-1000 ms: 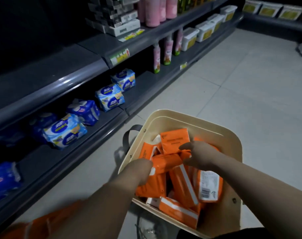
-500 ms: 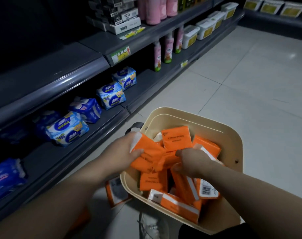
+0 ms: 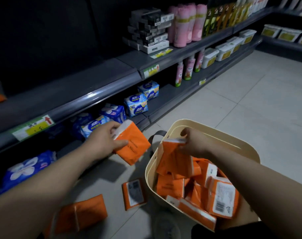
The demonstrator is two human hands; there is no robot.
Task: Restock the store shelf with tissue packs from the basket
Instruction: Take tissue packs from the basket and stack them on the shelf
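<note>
Fingers: left hand (image 3: pixel 102 142) curls round orange tissue pack (image 3: pixel 132 147); right hand (image 3: pixel 194 144) pinches second pack (image 3: pixel 174 156).
Orange tissue pack: now carried outside basket (image 3: pixel 229 140), near lower shelf (image 3: pixel 164 97).
Second pack: lifted above basket's heap.

The left arm was bare and stretched forward to the left. The left grip (image 3: pixel 103 140) was curled round a flat orange plastic-wrapped tissue pack (image 3: pixel 134 147), with the thumb across its face. The right arm, also bare, reached forward, and the right grip (image 3: pixel 196 144) pinched a second orange tissue pack (image 3: pixel 174 156) at its top edge.
</note>
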